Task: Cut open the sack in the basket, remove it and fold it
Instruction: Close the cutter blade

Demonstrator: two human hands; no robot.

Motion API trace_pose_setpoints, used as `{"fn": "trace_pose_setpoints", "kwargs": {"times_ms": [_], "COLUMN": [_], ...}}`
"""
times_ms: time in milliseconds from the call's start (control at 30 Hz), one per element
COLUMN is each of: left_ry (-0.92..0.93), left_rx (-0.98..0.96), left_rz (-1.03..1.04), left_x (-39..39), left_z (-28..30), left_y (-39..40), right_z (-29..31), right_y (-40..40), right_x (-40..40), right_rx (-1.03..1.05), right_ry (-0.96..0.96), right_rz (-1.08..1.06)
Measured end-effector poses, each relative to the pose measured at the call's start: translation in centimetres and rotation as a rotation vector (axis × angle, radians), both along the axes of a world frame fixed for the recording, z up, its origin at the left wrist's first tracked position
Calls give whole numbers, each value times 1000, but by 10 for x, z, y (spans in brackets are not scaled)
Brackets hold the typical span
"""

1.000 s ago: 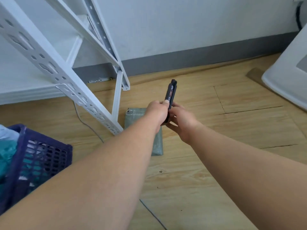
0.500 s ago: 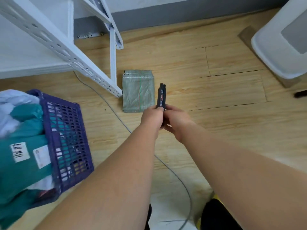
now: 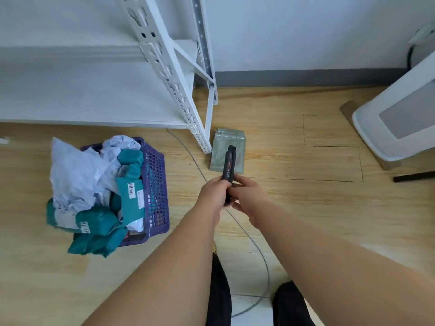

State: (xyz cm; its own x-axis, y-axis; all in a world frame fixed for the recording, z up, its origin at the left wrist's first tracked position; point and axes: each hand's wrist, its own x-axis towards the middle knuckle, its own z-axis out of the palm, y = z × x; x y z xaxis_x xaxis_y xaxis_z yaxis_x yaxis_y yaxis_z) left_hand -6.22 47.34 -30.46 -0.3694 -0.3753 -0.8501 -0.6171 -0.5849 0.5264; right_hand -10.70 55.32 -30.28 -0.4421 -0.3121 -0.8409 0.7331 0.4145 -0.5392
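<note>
Both hands meet at the middle of the view around a slim black knife (image 3: pixel 228 170), a long plastic bar with small pale lettering too blurred to read. The left hand (image 3: pixel 213 195) has its grip curled around the lower handle; the right hand (image 3: pixel 247 198) pinches the same handle from the other side, fingers wrapped close. The tool's tip points to 12 o'clock.

At 9 o'clock from the hands stands a purple plastic basket (image 3: pixel 155 184) with a lattice wall, on a pale wood-grain floor (image 3: pixel 306 208). In it sits the sack (image 3: pixel 77 170), a crumpled whitish sheet with a papery look, heaped above the rim among soft teal parcels (image 3: pixel 98 222) bearing white labels; the dark characters on them cannot be read.

Just beyond the knife tip, at 12 o'clock, a folded grey-green woven bag (image 3: pixel 227 149) lies flat beside the foot of a white perforated metal rack (image 3: pixel 169 67). A thin grey cable (image 3: pixel 259 250) curves over the floor.
</note>
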Motion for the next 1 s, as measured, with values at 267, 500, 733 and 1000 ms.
{"fn": "trace_pose_setpoints", "kwargs": {"times_ms": [267, 500, 733, 1000], "left_ry": [54, 101, 166, 323], "left_rx": [-73, -173, -226, -268], "left_rz": [-15, -54, -15, 85], "left_x": [14, 21, 18, 28], "left_z": [78, 144, 192, 219], "left_y": [-69, -126, -167, -188], "right_z": [78, 138, 191, 224], "right_y": [-70, -130, -165, -188], "right_x": [10, 15, 11, 4], "right_rx": [-42, -66, -120, -123], "right_ry": [82, 175, 288, 395], "right_rz": [60, 44, 95, 221]}}
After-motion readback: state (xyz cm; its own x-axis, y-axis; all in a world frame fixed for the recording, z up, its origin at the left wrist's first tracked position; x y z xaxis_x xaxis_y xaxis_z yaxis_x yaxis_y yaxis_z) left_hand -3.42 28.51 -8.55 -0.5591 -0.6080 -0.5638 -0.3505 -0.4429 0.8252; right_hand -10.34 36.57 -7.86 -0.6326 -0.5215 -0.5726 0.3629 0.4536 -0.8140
